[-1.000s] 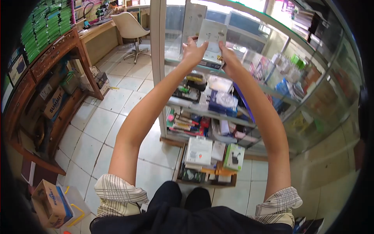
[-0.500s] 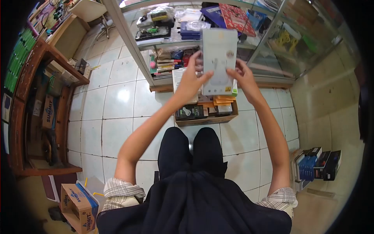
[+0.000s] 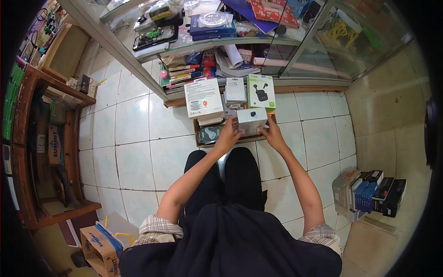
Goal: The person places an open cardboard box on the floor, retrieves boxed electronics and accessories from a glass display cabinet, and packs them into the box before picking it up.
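Between my two hands is a white product box (image 3: 252,121), its top edge tilted toward me, low over the right half of the cardboard carton (image 3: 199,143). My left hand (image 3: 228,136) grips its left side, and my right hand (image 3: 274,135) its right side, thumbs at the near face. Behind it stands a white-and-green earbuds box (image 3: 261,91) with black earbuds pictured on it. Beside that are a smaller white box (image 3: 236,90) and a larger white box (image 3: 203,98) with printed text. A dark packaged item (image 3: 210,134) lies in the carton's left part.
A glass display cabinet (image 3: 184,50) with stacked goods stands just beyond the carton. Several boxes (image 3: 372,195) are lined up on the floor at right. A wooden shelf unit (image 3: 27,152) is at left, and an open Summit carton (image 3: 99,249) is at lower left.
The white box has come down from in front of the cabinet to the carton and tilted, both hands still on it. The boxes behind it now show. The view has shifted slightly.
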Available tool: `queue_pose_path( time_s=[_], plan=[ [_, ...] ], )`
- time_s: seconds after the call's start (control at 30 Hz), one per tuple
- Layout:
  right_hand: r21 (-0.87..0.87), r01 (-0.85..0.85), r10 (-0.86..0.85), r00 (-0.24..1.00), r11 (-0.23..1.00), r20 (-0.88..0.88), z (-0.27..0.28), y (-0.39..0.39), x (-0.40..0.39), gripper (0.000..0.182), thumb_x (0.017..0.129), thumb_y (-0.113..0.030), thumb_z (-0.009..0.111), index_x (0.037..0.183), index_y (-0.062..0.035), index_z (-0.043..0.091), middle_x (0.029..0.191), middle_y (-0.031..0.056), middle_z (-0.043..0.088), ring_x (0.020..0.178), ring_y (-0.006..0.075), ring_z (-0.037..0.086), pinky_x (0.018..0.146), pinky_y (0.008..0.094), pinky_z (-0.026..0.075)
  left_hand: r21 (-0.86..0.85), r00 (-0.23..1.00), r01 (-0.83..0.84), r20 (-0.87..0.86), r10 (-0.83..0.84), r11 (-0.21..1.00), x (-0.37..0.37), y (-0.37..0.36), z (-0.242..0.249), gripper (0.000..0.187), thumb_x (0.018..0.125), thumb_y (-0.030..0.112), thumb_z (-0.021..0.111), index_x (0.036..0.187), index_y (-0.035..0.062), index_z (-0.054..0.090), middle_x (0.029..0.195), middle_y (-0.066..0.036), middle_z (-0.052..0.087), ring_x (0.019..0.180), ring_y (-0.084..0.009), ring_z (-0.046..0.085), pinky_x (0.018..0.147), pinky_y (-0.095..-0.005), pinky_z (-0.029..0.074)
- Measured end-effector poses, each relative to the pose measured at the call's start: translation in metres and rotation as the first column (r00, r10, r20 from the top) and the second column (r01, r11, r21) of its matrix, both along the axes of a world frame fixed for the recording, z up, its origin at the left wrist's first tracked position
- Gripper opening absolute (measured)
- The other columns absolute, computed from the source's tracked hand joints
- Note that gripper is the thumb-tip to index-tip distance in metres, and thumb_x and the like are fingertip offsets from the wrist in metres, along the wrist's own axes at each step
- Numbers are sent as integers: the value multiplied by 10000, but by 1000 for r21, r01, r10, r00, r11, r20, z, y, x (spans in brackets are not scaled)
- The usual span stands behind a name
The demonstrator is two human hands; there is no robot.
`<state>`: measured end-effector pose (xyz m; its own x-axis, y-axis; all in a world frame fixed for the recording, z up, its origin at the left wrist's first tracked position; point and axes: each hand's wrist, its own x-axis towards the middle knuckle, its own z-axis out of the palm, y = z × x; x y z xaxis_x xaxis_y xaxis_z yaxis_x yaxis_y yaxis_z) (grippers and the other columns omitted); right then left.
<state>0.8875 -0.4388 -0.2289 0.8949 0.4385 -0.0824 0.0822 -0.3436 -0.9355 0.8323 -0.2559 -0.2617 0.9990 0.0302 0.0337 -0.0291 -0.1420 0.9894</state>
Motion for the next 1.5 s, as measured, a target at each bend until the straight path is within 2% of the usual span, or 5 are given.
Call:
queue_pose_path(
  time_s=[0.43, 0.77, 0.83, 0.97, 1.5],
  plan=[
    [-127, -175, 174, 985, 976, -22, -28, 0, 18, 505, 712, -3, 615, 1151, -10, 365, 969, 214, 557, 926, 294, 569, 749, 356, 481, 433, 989, 135, -111, -96, 891, 9, 16, 1, 542, 685, 68, 632, 1104, -13, 298, 991, -276, 495, 953, -428, 471, 762, -435, 415],
    [-228, -224, 272, 941, 947, 204, -42, 4, 11, 508, 674, -23, 659, 1123, 5, 422, 988, 171, 564, 925, 310, 555, 769, 351, 459, 458, 985, 127, -159, -59, 880, -5, 19, -4, 622, 661, 87, 657, 1174, 9, 314, 1051, -244, 497, 997, -399, 462, 828, -426, 398],
    [-254, -240, 283, 948, 937, 146, -52, 2, 9, 493, 665, -23, 665, 1103, 3, 440, 986, 166, 562, 941, 314, 541, 783, 352, 446, 667, 990, 123, -25, -142, 735, -9, 18, -15, 593, 651, 75, 667, 1144, 21, 343, 1088, -183, 469, 1048, -356, 431, 849, -409, 373],
    [-255, -241, 268, 960, 936, 76, -72, -3, 8, 595, 635, -26, 682, 1157, -17, 398, 1096, 172, 478, 1032, 316, 470, 850, 351, 407, 501, 996, 38, 46, -70, 865, -14, 16, -14, 723, 618, 102, 704, 1217, 20, 307, 1132, -187, 449, 1075, -338, 420, 924, -388, 334],
    [-336, -298, 438, 745, 894, 504, 131, 33, 19, 714, 641, -172, 713, 1228, -61, 322, 1233, 174, 305, 1153, 343, 328, 959, 377, 307, 507, 920, -15, 344, -186, 862, -20, 36, 137, 759, 660, 108, 681, 1285, 68, 253, 1105, -152, 452, 1041, -323, 426, 910, -374, 340]
  ],
)
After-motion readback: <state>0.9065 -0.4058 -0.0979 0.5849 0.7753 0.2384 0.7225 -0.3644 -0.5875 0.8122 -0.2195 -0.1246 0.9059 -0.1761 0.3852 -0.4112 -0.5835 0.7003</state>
